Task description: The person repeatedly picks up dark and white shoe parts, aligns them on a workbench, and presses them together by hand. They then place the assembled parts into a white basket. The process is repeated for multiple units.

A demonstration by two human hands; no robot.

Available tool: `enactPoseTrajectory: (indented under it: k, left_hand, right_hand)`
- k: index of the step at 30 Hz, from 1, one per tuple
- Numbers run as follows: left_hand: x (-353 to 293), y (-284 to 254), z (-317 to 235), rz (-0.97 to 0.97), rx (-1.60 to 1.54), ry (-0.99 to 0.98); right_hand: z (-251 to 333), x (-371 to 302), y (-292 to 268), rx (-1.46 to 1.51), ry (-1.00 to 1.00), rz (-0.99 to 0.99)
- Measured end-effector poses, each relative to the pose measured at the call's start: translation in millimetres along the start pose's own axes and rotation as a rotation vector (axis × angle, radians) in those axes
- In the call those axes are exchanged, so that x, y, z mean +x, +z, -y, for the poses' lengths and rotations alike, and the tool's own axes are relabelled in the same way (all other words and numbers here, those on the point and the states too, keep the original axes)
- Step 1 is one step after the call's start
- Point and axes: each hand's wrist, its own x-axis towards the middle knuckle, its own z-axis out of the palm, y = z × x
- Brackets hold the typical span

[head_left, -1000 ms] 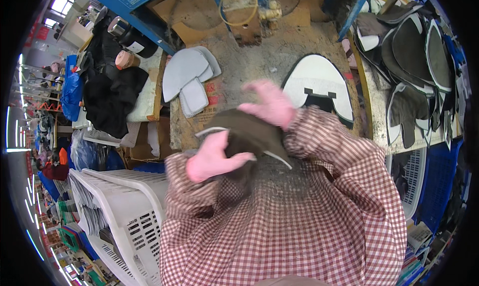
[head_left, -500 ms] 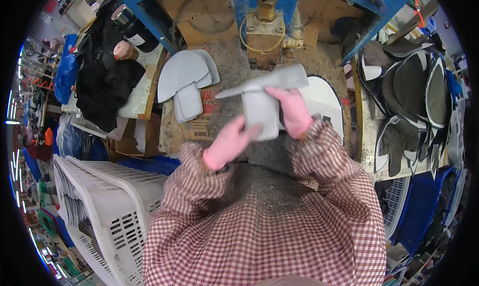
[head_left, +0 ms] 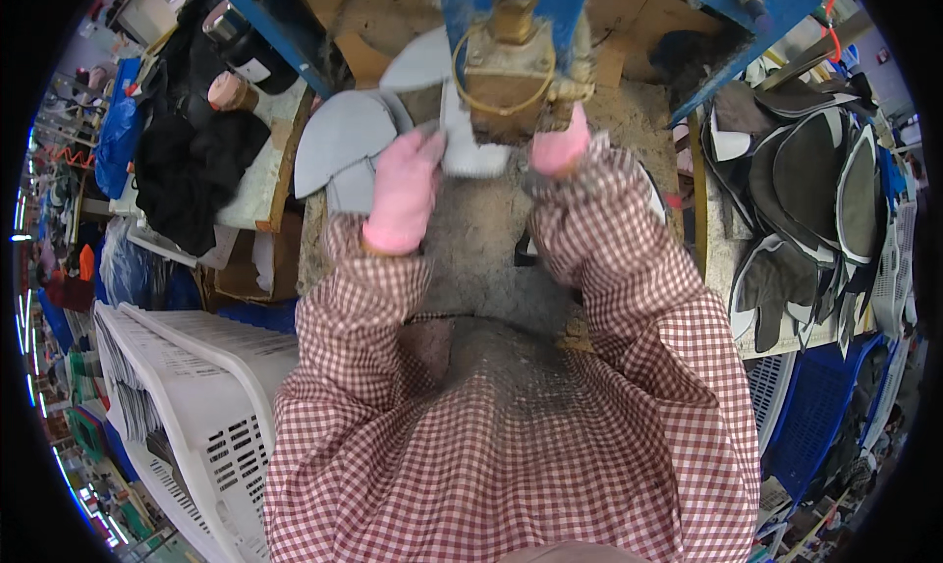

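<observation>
A light grey fabric piece with a stitched tab [head_left: 475,158] lies under the metal press head [head_left: 508,82], which hides part of it. My left hand [head_left: 403,192], in a pink glove, is just left of that tab with its fingers stretched forward and holding nothing I can see. At its left lies a stack of rounded grey fabric pieces [head_left: 339,140]. To the right of the press head is my right hand [head_left: 560,148], also pink-gloved; its fingers are blurred and partly hidden behind the fittings. Part of a white rounded piece shows behind my right sleeve.
The blue press frame [head_left: 702,32] spans the far side. Dark, white-edged pieces [head_left: 801,170] are piled on the right table. On the left table stand a thermos [head_left: 246,47] and a black cloth [head_left: 196,165]. White plastic baskets [head_left: 211,406] stand low at the left.
The grey fabric piece has gone from between my hands to beneath the press head. Both hands have moved forward, the left also leftward, and the left has let go of the piece.
</observation>
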Motion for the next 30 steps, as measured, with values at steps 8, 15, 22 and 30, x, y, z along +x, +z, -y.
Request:
enactPoseTrajectory:
  k: [8,15,22,30]
  left_hand:
    - [15,6,-11,0.28,0.047,0.033]
    - [-27,-16,27,-0.043,0.057,0.208]
    - [-98,0,3,-0.028,0.553,0.399]
    - [-108,51,39,0.611,0.355,0.269]
  right_hand:
    - [32,26,-29,0.961,0.19,0.13]
    - [-32,-55,-43,0.542,-0.122,0.134]
    - [-67,-112,-87,-0.71,-0.58,0.397]
    - [-165,-159,-147,0.59,0.273,0.091]
